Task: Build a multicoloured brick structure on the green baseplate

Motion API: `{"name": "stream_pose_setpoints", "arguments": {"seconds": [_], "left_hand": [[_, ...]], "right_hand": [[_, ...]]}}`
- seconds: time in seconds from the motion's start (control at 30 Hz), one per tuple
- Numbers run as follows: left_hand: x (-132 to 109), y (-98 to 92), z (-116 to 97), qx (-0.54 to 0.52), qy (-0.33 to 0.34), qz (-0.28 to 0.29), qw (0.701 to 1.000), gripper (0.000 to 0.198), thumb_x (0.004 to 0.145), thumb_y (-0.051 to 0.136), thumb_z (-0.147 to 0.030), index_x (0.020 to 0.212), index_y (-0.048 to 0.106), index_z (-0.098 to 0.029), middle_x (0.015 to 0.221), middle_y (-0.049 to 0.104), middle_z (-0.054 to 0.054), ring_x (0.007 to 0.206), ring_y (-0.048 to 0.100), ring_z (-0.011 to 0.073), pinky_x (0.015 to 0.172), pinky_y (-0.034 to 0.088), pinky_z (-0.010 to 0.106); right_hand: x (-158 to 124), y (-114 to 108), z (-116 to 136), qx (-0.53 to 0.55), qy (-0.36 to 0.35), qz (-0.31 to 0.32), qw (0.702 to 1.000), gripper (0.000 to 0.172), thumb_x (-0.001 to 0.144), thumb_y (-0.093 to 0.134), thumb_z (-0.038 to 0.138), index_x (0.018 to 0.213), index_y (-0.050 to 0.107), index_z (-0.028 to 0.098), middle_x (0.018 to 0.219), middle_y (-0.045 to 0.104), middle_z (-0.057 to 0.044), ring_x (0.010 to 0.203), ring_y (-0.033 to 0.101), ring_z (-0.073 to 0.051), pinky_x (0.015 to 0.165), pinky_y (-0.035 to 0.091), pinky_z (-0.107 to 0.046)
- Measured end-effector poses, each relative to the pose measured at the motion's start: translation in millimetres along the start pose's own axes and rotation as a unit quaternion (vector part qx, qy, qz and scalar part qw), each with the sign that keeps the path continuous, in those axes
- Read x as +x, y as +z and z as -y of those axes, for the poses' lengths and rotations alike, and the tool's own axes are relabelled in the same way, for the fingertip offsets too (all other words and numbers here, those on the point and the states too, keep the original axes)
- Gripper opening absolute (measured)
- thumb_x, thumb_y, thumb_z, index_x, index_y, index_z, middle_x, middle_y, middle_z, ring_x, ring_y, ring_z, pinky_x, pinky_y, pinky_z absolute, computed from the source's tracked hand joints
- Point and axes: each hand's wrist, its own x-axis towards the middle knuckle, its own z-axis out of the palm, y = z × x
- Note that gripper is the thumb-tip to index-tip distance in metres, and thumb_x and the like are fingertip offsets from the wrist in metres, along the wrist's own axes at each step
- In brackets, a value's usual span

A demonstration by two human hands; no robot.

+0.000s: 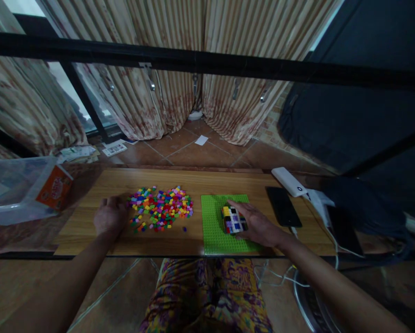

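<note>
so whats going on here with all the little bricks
A person sits at a wooden table with small bricks. The right hand cups a multicoloured build that stands on the green baseplate. The left hand rests, curled, at the left edge of the loose brick pile; whether it holds a brick can't be seen. A phone and a power bank lie to the right.

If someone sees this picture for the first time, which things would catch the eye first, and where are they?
The bright pile of small coloured bricks in the middle of the wooden table stands out first, with the left hand at its left edge. Just right of it lies a green baseplate carrying a multicoloured brick block, and the right hand rests against that block.
</note>
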Motion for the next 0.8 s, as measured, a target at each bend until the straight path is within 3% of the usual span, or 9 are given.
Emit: {"name": "stream_pose_setpoints", "arguments": {"seconds": [0.17, 0.27, 0.37, 0.47, 0.6, 0.8], "left_hand": [[-1.2, -1.6, 0.9, -0.002, 0.006, 0.004, 1.000, 0.039, 0.089, 0.038, -0.030, 0.118, 0.061, -0.015, 0.116, 0.061, 0.020, 0.094, 0.063, 0.0301, 0.073, 0.049, 0.039], [-1.3, -3.1, 0.5, -0.004, 0.006, 0.003, 1.000, 0.039, 0.089, 0.037, -0.030, 0.117, 0.061, -0.016, 0.116, 0.061, 0.018, 0.094, 0.062, 0.0295, 0.073, 0.048, 0.037], [-1.5, -2.8, 0.4, -0.003, 0.004, -0.007, 1.000, 0.038, 0.089, 0.037, -0.029, 0.116, 0.061, -0.016, 0.116, 0.062, 0.018, 0.094, 0.063, 0.0292, 0.072, 0.048, 0.037], [-3.1, -1.6, 0.8, -0.012, 0.000, -0.012, 1.000, 0.036, 0.089, 0.039, -0.030, 0.112, 0.063, -0.016, 0.114, 0.063, 0.017, 0.094, 0.063, 0.0277, 0.072, 0.048, 0.035], [-4.9, -1.8, 3.6, -0.052, -0.015, -0.028, 0.998, 0.034, 0.088, 0.041, -0.029, 0.110, 0.064, -0.018, 0.114, 0.065, 0.015, 0.096, 0.064, 0.0254, 0.075, 0.048, 0.033], [-11.7, -13.2, 3.9, -0.173, -0.046, -0.024, 0.984, 0.032, 0.083, 0.047, -0.023, 0.107, 0.066, -0.015, 0.100, 0.071, 0.011, 0.090, 0.066, 0.0206, 0.076, 0.049, 0.028]], "right_hand": [[8.4, 10.4, 3.1, 0.008, 0.037, -0.057, 0.998, 0.102, 0.067, 0.078, 0.032, 0.152, 0.022, 0.028, 0.136, 0.053, -0.012, 0.126, 0.050, -0.030, 0.104, 0.038, -0.050], [5.6, 16.3, -0.3, 0.073, 0.028, -0.080, 0.994, 0.101, 0.069, 0.077, 0.040, 0.151, 0.020, 0.030, 0.144, 0.045, -0.012, 0.131, 0.046, -0.029, 0.105, 0.039, -0.050], [-4.0, 30.2, -8.5, 0.176, 0.068, -0.173, 0.967, 0.086, 0.083, 0.063, 0.047, 0.152, 0.014, 0.029, 0.150, 0.039, -0.012, 0.135, 0.041, -0.025, 0.107, 0.037, -0.050], [-10.7, 50.7, -14.7, 0.230, 0.125, -0.281, 0.923, 0.063, 0.094, 0.045, 0.047, 0.149, 0.021, 0.027, 0.148, 0.041, -0.013, 0.136, 0.041, -0.023, 0.109, 0.034, -0.051], [-3.0, 70.2, -13.6, 0.232, 0.129, -0.279, 0.923, 0.059, 0.095, 0.042, 0.048, 0.148, 0.025, 0.027, 0.147, 0.044, -0.011, 0.135, 0.042, -0.023, 0.111, 0.033, -0.051], [23.2, 74.6, -19.1, 0.231, 0.123, -0.271, 0.926, 0.057, 0.096, 0.038, 0.049, 0.147, 0.031, 0.025, 0.146, 0.045, -0.012, 0.134, 0.043, -0.024, 0.110, 0.034, -0.049]]}}
